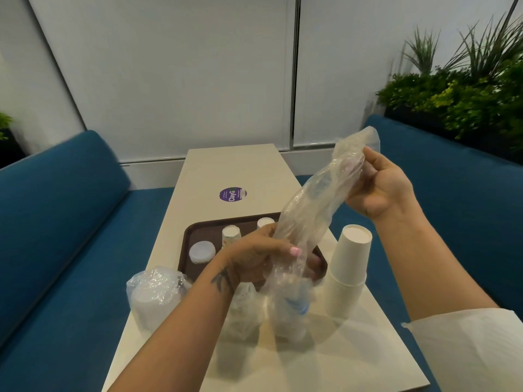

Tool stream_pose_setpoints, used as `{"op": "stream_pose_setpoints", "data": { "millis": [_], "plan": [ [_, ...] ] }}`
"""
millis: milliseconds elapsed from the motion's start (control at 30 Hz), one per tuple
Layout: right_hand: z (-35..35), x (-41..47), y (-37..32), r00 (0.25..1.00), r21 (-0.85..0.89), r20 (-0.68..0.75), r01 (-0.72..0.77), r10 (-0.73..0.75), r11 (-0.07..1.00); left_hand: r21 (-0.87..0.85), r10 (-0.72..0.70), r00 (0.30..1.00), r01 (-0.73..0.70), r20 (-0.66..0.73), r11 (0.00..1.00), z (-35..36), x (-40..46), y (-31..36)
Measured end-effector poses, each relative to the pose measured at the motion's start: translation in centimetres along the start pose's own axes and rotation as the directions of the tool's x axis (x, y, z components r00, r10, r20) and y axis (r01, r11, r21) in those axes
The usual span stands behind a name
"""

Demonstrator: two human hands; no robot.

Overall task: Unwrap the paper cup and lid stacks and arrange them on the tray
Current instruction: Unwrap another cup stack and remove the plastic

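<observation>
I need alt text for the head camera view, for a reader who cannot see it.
Two bare hands, left hand and right hand, hold an empty clear plastic sleeve above a brown tray carrying cup and lid stacks. An unwrapped white cup stack stands right of the tray; a wrapped lid stack lies left.

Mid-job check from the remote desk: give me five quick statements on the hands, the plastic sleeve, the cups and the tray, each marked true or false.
1. Both hands hold the clear plastic sleeve. True: the right hand pinches its top and the left hand grips it lower down.
2. The tall stack of white cups stands on the brown tray. False: it stands on the table, to the right of the tray.
3. The tray holds nothing. False: a stack of lids and cups stand on it.
4. A wrapped bundle lies left of the left forearm. True.
5. The white cups stand mouth up. False: mouth down.
</observation>
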State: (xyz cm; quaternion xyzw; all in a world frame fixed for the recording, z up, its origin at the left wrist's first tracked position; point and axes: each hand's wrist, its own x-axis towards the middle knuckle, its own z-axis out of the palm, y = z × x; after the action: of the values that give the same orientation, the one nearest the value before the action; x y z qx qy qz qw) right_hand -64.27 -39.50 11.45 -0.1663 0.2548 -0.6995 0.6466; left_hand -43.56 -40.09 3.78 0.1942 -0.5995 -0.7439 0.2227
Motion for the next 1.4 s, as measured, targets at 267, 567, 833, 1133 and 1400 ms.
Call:
{"op": "stream_pose_setpoints", "data": {
  "millis": [267, 567, 833, 1133, 1400],
  "plan": [
    [-1.2, 0.0, -1.6, 0.977, -0.394, -0.167, 0.057, -0.133, 0.917, 0.022, 0.120, 0.940, -0.119, -0.320, 0.993, -2.8, -0.3, -0.1],
    [-1.7, 0.1, -1.6, 0.935, -0.535, -0.281, 0.035, -0.216, 0.844, 0.171, 0.107, 0.836, -0.017, -0.538, 0.985, -4.4, -1.5, 0.2],
    [-2.1, 0.2, -1.3, 0.915, -0.853, -0.192, 0.023, -0.354, 0.521, 0.545, 0.224, 0.805, 0.141, -0.549, 0.826, -5.1, -2.0, 0.3],
    [-3.1, 0.3, -1.3, 0.993, -0.996, 0.093, 0.091, -0.068, -0.026, 0.762, 0.406, 0.676, 0.378, -0.615, 0.525, -3.3, -0.6, 1.0],
    [-4.5, 1.3, -1.1, 0.870, -0.894, 0.281, 0.084, -0.406, -0.439, 0.821, 0.558, 0.610, 0.491, -0.563, 0.291, -4.0, -1.0, 0.9]
  ]
}}
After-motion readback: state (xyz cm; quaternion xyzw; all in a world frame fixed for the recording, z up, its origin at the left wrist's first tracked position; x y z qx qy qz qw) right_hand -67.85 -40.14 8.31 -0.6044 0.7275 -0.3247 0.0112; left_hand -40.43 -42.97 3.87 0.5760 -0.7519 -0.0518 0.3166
